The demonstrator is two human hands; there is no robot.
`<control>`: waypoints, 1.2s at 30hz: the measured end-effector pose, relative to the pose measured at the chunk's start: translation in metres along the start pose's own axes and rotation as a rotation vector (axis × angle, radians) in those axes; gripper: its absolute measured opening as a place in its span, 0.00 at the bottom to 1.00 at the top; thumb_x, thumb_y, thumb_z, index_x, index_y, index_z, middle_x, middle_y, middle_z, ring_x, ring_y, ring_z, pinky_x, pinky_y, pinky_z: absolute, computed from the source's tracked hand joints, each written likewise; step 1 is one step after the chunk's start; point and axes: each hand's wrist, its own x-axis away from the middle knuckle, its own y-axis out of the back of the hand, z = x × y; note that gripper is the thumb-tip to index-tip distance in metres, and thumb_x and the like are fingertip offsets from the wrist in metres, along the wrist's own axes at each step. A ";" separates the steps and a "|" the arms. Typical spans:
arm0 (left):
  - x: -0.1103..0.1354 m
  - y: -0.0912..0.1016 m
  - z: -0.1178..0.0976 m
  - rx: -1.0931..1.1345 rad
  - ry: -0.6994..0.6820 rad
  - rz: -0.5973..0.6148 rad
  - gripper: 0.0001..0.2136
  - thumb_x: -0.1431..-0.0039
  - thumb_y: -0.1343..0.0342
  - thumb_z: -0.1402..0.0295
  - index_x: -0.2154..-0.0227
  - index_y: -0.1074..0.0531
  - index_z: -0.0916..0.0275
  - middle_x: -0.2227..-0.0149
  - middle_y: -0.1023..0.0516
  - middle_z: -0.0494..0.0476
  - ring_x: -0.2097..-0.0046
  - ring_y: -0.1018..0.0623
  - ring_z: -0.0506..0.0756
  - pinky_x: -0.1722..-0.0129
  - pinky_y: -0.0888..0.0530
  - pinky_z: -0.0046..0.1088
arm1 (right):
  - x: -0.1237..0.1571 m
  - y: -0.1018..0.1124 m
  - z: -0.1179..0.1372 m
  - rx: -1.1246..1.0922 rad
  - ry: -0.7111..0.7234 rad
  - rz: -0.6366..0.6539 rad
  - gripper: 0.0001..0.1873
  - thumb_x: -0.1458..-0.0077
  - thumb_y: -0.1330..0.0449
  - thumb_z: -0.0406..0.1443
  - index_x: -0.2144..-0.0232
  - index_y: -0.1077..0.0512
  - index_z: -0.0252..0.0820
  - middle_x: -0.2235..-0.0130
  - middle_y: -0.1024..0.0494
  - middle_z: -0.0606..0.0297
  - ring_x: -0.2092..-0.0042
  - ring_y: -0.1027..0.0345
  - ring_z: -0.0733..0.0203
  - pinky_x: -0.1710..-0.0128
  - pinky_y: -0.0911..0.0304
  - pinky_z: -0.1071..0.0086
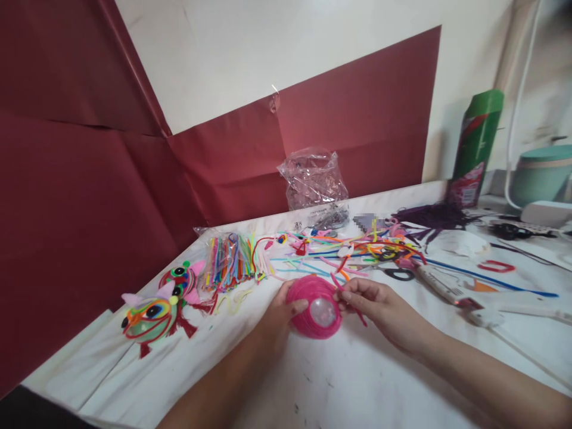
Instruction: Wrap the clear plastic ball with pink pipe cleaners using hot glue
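My left hand (283,310) is wrapped round the left side of a round ball (308,325) covered in coiled pink pipe cleaner. A clear, shiny patch shows uncovered on the ball's front. At its right side, my right hand (369,301) pinches a pink pipe cleaner (361,317), whose loose end sticks out below the fingers. The ball is held just over the white tabletop; whether it touches the surface I cannot tell. The fingers of my left hand behind the ball are hidden.
Two decorated fish-like figures (152,322) with red tassels stand at left. Behind lie a bag of coloured pipe cleaners (232,262) and several loose ones. A glue gun (440,283), scissors (400,274), purple tassels (431,215) and a green bottle (478,143) are at right.
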 end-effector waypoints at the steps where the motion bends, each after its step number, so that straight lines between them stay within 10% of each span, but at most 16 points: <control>1: 0.001 0.000 0.000 -0.029 0.011 -0.004 0.31 0.61 0.30 0.64 0.50 0.30 0.62 0.55 0.22 0.64 0.53 0.23 0.65 0.52 0.31 0.42 | 0.001 0.000 -0.001 0.005 -0.005 0.004 0.26 0.61 0.30 0.57 0.75 0.26 0.41 0.73 0.23 0.65 0.70 0.33 0.62 0.67 0.39 0.68; 18: 0.002 -0.006 -0.015 -0.291 0.071 -0.153 0.29 0.67 0.30 0.67 0.57 0.32 0.62 0.62 0.23 0.56 0.62 0.24 0.57 0.61 0.29 0.32 | 0.009 -0.012 0.009 0.238 0.072 0.061 0.25 0.53 0.37 0.58 0.77 0.28 0.42 0.74 0.27 0.67 0.74 0.39 0.64 0.75 0.43 0.70; 28: -0.001 0.005 -0.009 -0.287 0.065 -0.142 0.33 0.66 0.28 0.62 0.53 0.31 0.62 0.56 0.23 0.60 0.57 0.23 0.59 0.58 0.28 0.34 | -0.021 0.022 -0.023 0.450 0.084 -0.086 0.21 0.52 0.40 0.54 0.79 0.30 0.44 0.81 0.30 0.70 0.80 0.41 0.65 0.78 0.43 0.69; 36: 0.000 -0.002 -0.017 -0.337 0.106 -0.068 0.41 0.71 0.29 0.66 0.47 0.34 0.59 0.49 0.25 0.63 0.52 0.23 0.66 0.55 0.26 0.38 | -0.023 0.014 -0.026 0.688 0.163 -0.080 0.10 0.48 0.43 0.38 0.69 0.22 0.44 0.66 0.17 0.61 0.65 0.25 0.55 0.64 0.32 0.64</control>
